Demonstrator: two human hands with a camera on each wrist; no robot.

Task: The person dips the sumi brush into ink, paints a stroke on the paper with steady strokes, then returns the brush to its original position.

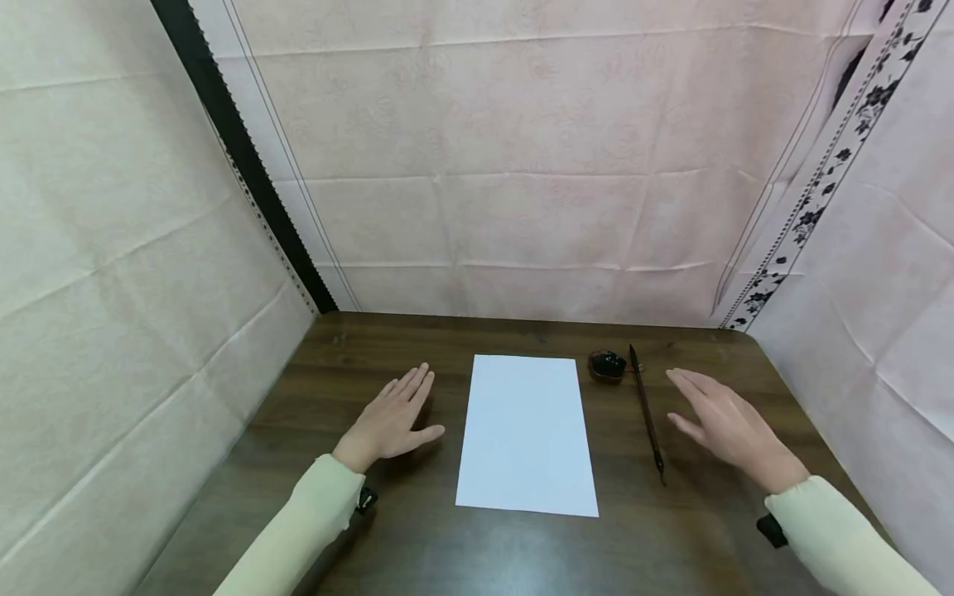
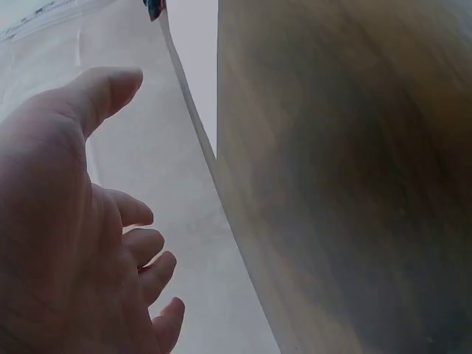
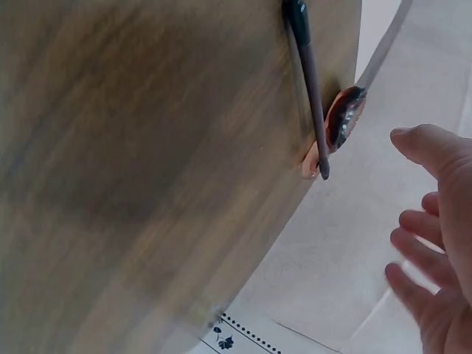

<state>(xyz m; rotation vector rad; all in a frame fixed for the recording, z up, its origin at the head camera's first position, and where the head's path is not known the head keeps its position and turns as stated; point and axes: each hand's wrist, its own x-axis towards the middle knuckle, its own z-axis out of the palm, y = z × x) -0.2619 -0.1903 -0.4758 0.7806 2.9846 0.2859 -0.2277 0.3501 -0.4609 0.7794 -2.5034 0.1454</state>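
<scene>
A blank white sheet of paper (image 1: pixel 527 434) lies on the wooden table between my hands. Left of it, my left hand (image 1: pixel 391 418) hovers above the tabletop with fingers extended and thumb apart, holding nothing. My right hand (image 1: pixel 734 426) is raised on the other side, fingers loosely extended and holding nothing. A dark, slim writing brush (image 1: pixel 645 410) lies between the paper and the right hand, its tip toward me. Its far end crosses the handle of a small dish of black liquid (image 1: pixel 607 365). In the right wrist view, the brush (image 3: pixel 311 88) and dish (image 3: pixel 344 118) stand apart from the right hand (image 3: pixel 442 228).
The brown wooden table (image 1: pixel 417 550) ends at a back edge against a pale cloth (image 1: pixel 522 223). More cloth hangs at the left (image 1: pixel 134 290) and right (image 1: pixel 887 314), close to the table's sides.
</scene>
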